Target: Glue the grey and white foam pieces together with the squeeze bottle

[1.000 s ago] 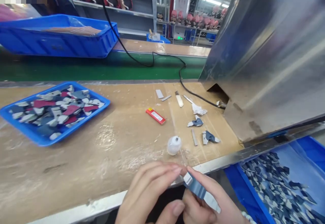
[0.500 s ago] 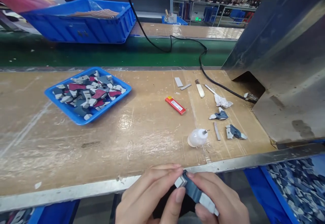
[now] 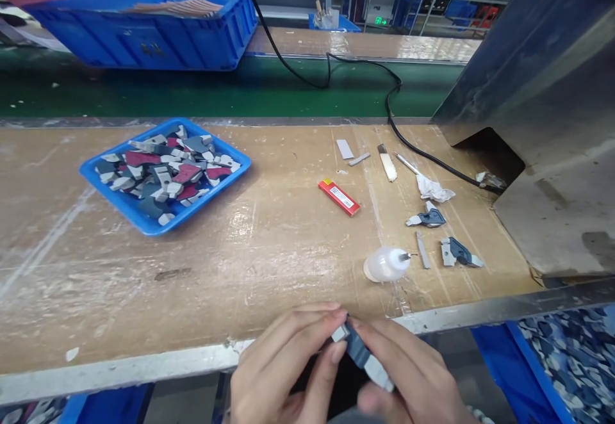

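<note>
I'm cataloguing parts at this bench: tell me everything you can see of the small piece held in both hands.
The small piece is dark blue-grey with pale grey ends, flat and plastic-looking. It lies slanted, upper end toward the bench edge, pinched between the left hand and the right hand, just in front of the workbench. Fingers hide part of it.

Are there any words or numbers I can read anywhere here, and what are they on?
No text here can be read for certain.
Red box on the bench: a white label with print, too small to read.
Big blue crate: dark marks on its side, too blurred to read.
Green lit sign far back: glowing, shape only, no legible words.
Small blue-and-grey part held between the left hand and right hand: no writing visible.
</note>
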The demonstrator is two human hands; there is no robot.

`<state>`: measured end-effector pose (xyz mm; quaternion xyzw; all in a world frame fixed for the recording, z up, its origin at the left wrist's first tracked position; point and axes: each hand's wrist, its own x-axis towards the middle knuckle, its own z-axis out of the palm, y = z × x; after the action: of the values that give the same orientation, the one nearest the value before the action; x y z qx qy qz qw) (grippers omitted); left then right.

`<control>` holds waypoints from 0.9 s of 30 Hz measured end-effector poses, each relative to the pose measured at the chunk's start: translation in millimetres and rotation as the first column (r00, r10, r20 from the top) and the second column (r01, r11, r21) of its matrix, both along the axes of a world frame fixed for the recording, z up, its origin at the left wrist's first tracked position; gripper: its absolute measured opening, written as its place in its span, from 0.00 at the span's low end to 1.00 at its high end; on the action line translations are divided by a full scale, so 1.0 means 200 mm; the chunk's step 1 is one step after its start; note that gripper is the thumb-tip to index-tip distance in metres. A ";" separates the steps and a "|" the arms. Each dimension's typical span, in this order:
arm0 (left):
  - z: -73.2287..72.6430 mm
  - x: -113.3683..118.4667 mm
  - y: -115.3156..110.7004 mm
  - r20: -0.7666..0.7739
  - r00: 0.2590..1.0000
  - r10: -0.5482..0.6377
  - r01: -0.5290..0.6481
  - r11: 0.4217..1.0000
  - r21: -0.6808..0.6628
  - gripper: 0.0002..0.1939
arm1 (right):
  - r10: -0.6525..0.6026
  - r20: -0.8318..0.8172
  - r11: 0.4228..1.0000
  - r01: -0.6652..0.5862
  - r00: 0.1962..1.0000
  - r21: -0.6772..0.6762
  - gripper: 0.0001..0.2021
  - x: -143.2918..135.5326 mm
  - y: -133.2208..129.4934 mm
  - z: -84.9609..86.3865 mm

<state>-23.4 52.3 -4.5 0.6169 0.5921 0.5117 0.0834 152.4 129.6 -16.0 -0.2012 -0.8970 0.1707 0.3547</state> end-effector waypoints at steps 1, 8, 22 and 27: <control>-0.01 -0.04 0.01 -0.040 0.999 -0.036 0.035 0.999 -0.021 0.13 | 0.017 0.013 1.000 -0.016 1.000 -0.016 0.27 0.04 0.02 -0.01; -0.03 -0.16 0.01 -0.155 0.983 -0.093 0.074 0.989 -0.129 0.08 | -0.428 0.067 0.869 0.430 0.901 -0.244 0.29 0.16 0.16 -0.03; -0.13 -0.09 0.02 -0.375 0.871 0.319 -0.338 0.941 0.016 0.06 | -0.416 0.059 0.546 0.301 0.908 -0.781 0.26 -0.01 0.13 -0.06; -0.13 -0.08 0.01 -0.379 0.867 0.323 -0.323 0.944 0.065 0.08 | -0.307 -0.160 0.717 0.117 0.938 -0.687 0.21 0.04 0.13 -0.05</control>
<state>-39.6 54.7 -30.3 0.5974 0.6918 0.3873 -0.1207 161.4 155.4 -26.0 -0.3925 -0.6913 0.4630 0.3921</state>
